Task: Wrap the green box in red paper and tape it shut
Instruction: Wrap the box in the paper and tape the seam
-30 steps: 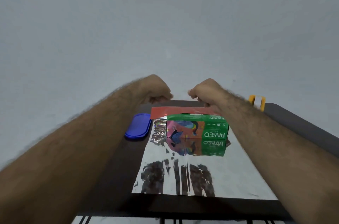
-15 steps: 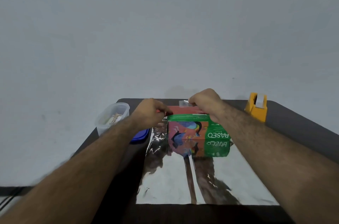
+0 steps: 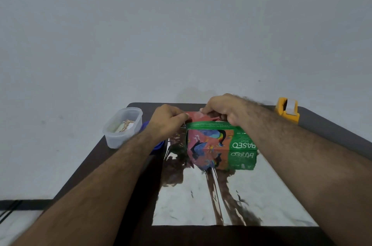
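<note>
A green box with a colourful bird print stands on the shiny silver inner face of the wrapping paper. The paper's far edge, red on its outer face, is folded up over the box's top back edge. My left hand pinches that red flap at the box's left corner. My right hand holds the flap down on the box's top, fingers curled over it. Whether a piece of tape lies under the fingers I cannot tell.
A yellow tape dispenser stands at the back right of the dark table. A clear plastic tub sits at the back left, with a blue lid mostly hidden under my left forearm. A grey wall rises behind.
The view has tilted down and steadied. Both hands came down onto the box's top with the red flap, and the left hand moved right to the box's corner.
</note>
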`<state>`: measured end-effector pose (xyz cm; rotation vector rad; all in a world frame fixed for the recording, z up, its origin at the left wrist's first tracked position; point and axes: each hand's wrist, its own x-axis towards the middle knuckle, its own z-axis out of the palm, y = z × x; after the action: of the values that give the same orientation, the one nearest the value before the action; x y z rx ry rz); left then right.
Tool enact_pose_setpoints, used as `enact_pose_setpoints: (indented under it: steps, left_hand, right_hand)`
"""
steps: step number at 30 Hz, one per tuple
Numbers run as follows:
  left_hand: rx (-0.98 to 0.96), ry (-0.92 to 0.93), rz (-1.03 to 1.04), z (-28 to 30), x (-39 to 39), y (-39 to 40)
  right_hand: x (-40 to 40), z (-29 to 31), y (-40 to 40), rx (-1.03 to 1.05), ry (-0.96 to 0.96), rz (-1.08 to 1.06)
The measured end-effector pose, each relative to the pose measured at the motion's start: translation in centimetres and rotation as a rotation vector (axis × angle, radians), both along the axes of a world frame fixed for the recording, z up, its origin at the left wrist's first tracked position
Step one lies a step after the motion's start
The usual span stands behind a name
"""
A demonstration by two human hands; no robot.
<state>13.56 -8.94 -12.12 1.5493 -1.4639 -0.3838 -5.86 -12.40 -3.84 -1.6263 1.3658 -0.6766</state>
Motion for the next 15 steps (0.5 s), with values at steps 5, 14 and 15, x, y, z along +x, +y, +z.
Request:
enact_pose_setpoints:
  steps: [5, 14, 15]
  left_hand:
    - [-0.011, -0.029, 0.01, 0.0, 0.0, 0.1]
    - [-0.018, -0.071, 0.017, 0.5, -0.4, 0.6]
    - [-0.019, -0.084, 0.019, 0.5, -0.4, 0.7]
  right_hand:
    - [0.6, 0.2, 0.4, -0.013, 0.056, 0.013]
    - [0.8, 0.6, -0.3, 0.053, 0.186, 0.062]
    - [0.9, 0.5, -0.6, 0.045, 0.221, 0.063]
